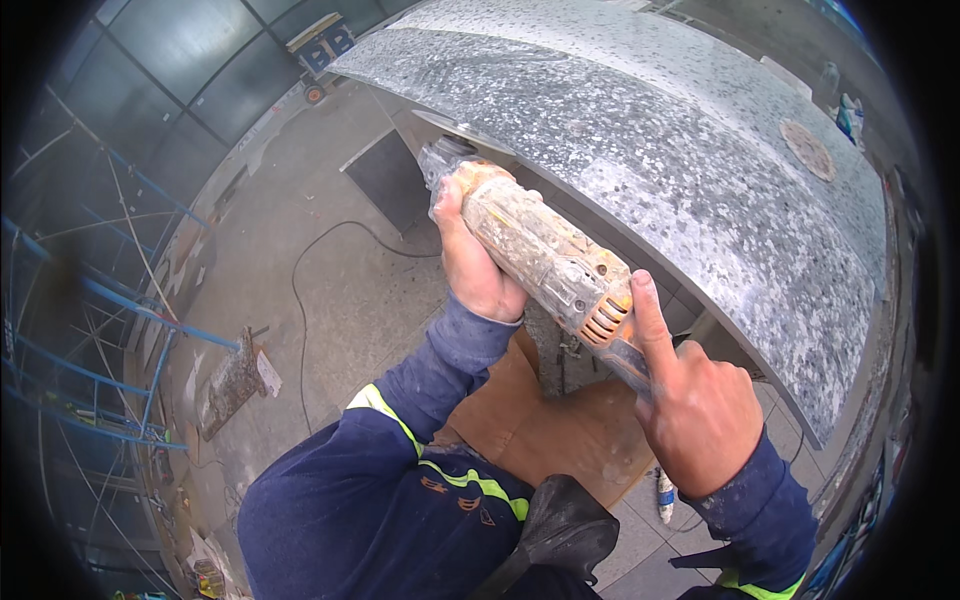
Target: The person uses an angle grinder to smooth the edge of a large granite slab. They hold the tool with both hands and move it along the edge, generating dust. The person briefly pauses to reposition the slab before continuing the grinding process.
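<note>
A dust-caked orange power tool [540,255] with a grey head lies diagonally between my hands, head toward the upper left. My left hand [475,260] is closed around its front part. My right hand [700,410] grips the rear handle, with the index finger extended along the body beside the orange vents. Beyond the tool is a long grey-and-white speckled panel [730,240] with a dark edge; whether the tool's head touches it I cannot tell. A round dusty pad [806,150] lies on the panel. Brown cardboard [580,430] is beneath my arms.
Blue metal scaffolding [120,300] stands at the left. A dark board [385,175] is below the panel's far end, with a cable [303,270] on the floor. A wheeled trolley [315,55] stands at the back. A dirty plate [225,390] lies left, a tube [665,495] lower right.
</note>
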{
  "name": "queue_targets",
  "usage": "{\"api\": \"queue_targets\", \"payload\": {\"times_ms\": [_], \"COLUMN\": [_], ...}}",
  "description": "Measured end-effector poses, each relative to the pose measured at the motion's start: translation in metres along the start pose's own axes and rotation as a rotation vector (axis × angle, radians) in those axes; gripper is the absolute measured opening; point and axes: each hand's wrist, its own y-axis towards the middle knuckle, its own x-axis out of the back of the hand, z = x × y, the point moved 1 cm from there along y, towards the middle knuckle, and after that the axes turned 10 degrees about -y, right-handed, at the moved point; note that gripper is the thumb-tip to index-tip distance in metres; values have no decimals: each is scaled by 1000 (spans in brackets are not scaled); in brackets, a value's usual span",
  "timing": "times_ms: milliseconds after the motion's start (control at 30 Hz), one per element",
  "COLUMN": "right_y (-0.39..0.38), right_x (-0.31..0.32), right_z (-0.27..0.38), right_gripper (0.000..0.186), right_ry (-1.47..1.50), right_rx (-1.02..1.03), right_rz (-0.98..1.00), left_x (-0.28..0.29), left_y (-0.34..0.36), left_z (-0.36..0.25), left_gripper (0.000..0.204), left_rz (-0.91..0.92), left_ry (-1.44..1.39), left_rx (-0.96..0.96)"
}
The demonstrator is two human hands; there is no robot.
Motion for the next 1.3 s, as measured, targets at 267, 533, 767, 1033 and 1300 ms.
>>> {"api": "queue_targets", "payload": {"times_ms": [267, 533, 767, 1033, 1300], "right_y": [-13, -21, -10, 17, 38], "right_x": [5, 8, 5, -7, -15], "right_z": [-1, 1, 1, 1, 7], "right_gripper": [84, 108, 107, 85, 99], "right_ry": [1, -34, -25, -17, -50], "right_rx": [-23, -73, -49, 24, 6], "right_rz": [28, 99, 84, -50, -68], "left_x": [-3, -9, -2, 6, 18], "left_y": [-11, -22, -11, 14, 38], "left_z": [6, 9, 6, -4, -12], "left_gripper": [68, 71, 70, 66, 62], "left_rz": [-13, -21, -14, -9, 15], "left_ry": [-25, -30, -16, -23, -29], "left_rx": [11, 51, 16, 6, -47]}}
